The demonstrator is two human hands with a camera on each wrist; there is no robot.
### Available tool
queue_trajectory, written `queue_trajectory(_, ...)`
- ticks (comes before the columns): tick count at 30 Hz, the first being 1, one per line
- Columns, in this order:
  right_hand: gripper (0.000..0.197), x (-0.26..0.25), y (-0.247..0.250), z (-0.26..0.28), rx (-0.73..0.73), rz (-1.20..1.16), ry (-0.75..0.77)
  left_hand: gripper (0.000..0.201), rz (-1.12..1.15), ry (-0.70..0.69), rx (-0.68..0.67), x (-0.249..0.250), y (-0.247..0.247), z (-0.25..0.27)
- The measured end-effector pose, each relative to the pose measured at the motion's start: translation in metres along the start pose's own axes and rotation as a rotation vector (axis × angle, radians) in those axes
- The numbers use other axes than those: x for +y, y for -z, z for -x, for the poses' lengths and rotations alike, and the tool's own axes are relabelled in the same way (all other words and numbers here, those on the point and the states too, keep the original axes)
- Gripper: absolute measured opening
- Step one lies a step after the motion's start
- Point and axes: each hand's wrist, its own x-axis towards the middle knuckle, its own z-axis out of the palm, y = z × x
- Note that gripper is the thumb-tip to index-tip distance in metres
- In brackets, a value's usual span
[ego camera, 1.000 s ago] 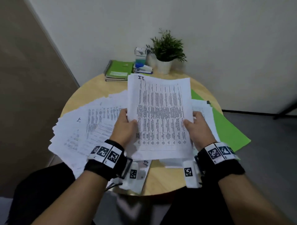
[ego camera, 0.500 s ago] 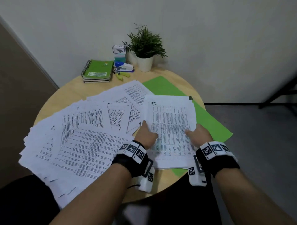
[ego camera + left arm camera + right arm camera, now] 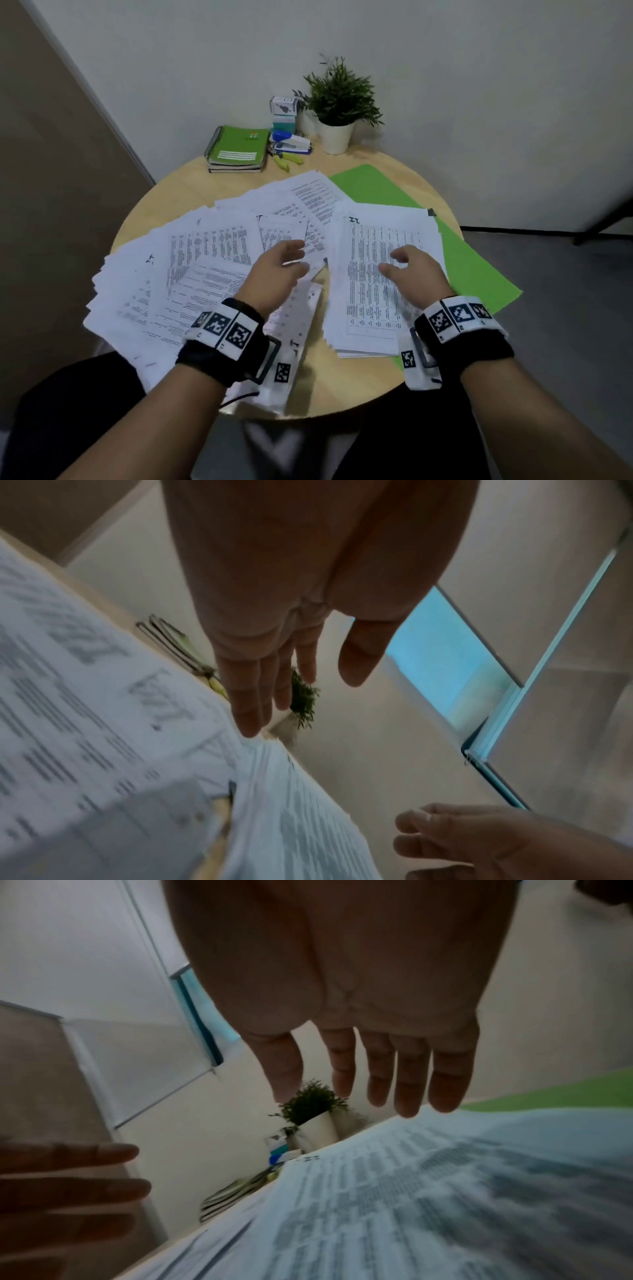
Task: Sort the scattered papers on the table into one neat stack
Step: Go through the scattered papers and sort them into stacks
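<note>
I am looking down at a round wooden table (image 3: 191,192), going from my left to my right. On the left, the scattered papers (image 3: 178,274) are lying fanned across one another, reaching from the near left rim toward the middle of the table, some corners hanging past the edge. Behind them, at the far side, a green spiral notebook (image 3: 238,148) is sitting on other books, with a yellow-green highlighter (image 3: 287,161) just beside it, then a blue and white stapler (image 3: 291,142), a small white box (image 3: 283,105) stacked on a teal one, and a potted plant (image 3: 337,102) against the wall.

My left hand (image 3: 279,270) is hovering over the inner edge of the loose sheets, fingers straight and relaxed, holding nothing; from the left wrist camera I am seeing my fingertips (image 3: 248,723) close to a page edge, though whether they are touching it I cannot tell.

To the right of that hand, the stack (image 3: 383,270) is lying flat, its top sheet marked "11" at the upper corner, resting partly on a green folder (image 3: 479,270) that is sticking out past it on the right. My right hand (image 3: 416,270) is hanging just above the stack, fingers spread loosely and gripping nothing.
</note>
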Motion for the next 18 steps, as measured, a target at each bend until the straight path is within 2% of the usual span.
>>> queue_trajectory(7, 0.045, -0.075, -0.078, 0.001, -0.231, 0.13, 0.159, 0.027, 0.104, 0.032, 0.226, -0.027, 0.111, 0.018)
queue_trajectory(11, 0.052, -0.099, -0.118, -0.008, -0.266, 0.3, 0.198, 0.025, 0.167, 0.045, 0.316, -0.046, 0.146, 0.02)
queue_trajectory(14, 0.062, -0.102, -0.139, -0.018, -0.278, 0.509, 0.147, 0.025, 0.198, 0.056, 0.327, -0.058, 0.157, 0.017)
queue_trajectory(16, 0.056, -0.102, -0.144, -0.024, -0.311, 0.624, 0.115, 0.027, 0.21, 0.063, 0.327, -0.066, 0.16, 0.016)
queue_trajectory(18, 0.037, -0.104, -0.14, -0.026, -0.356, 0.608, 0.11, 0.028, 0.232, 0.068, 0.332, -0.071, 0.162, 0.015)
